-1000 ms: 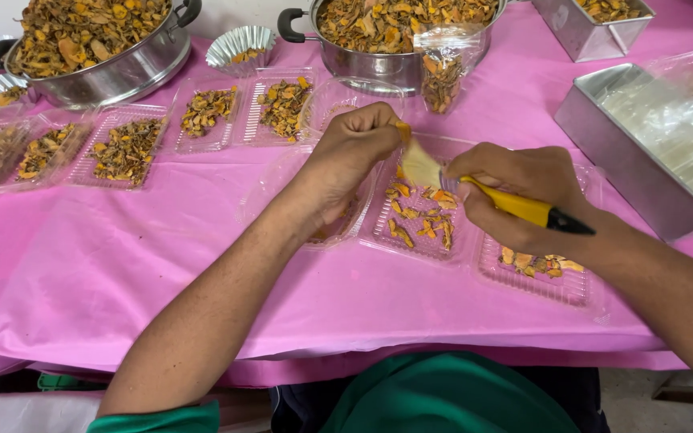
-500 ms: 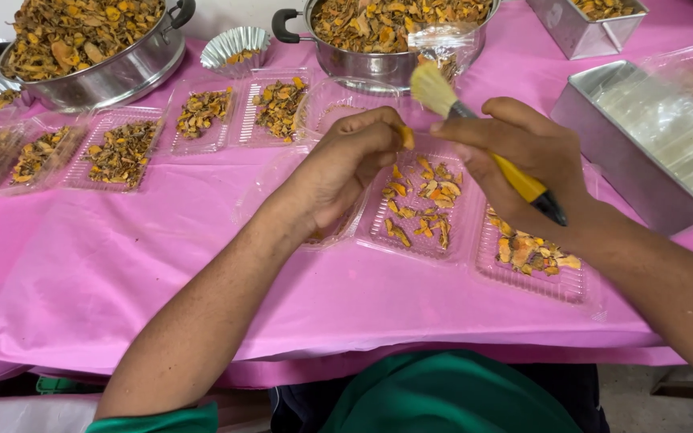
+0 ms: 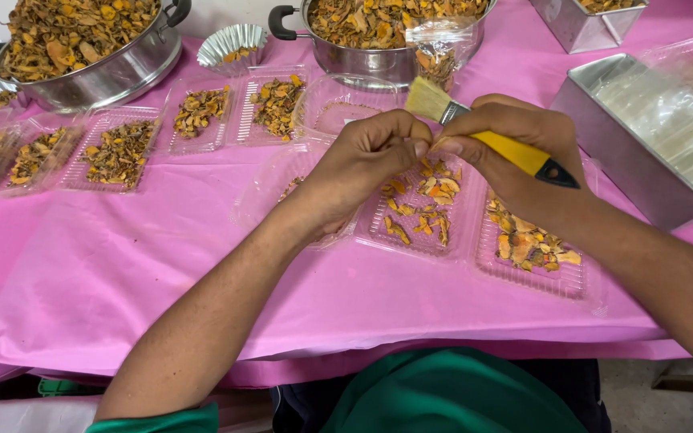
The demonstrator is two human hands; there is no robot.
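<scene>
Across the pink-covered table (image 3: 122, 256), steel pots (image 3: 98, 68) of dried orange-brown slices line the far edge, with filled clear trays (image 3: 114, 148) before them. At the middle, the right hand (image 3: 515, 152), closed around a yellow-handled brush (image 3: 475, 128), has swung its bristles up and away. The left hand (image 3: 366, 160) now meets it fingertip to fingertip above a half-filled tray (image 3: 419, 212), pinched shut; any slice held is hidden.

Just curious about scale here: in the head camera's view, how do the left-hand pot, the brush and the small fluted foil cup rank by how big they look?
1. Pot, largest, though partly cut off by the frame.
2. Brush, partly hidden in the right hand.
3. Foil cup, smallest; it sits farther away, so its true size against the brush is unsure.
</scene>
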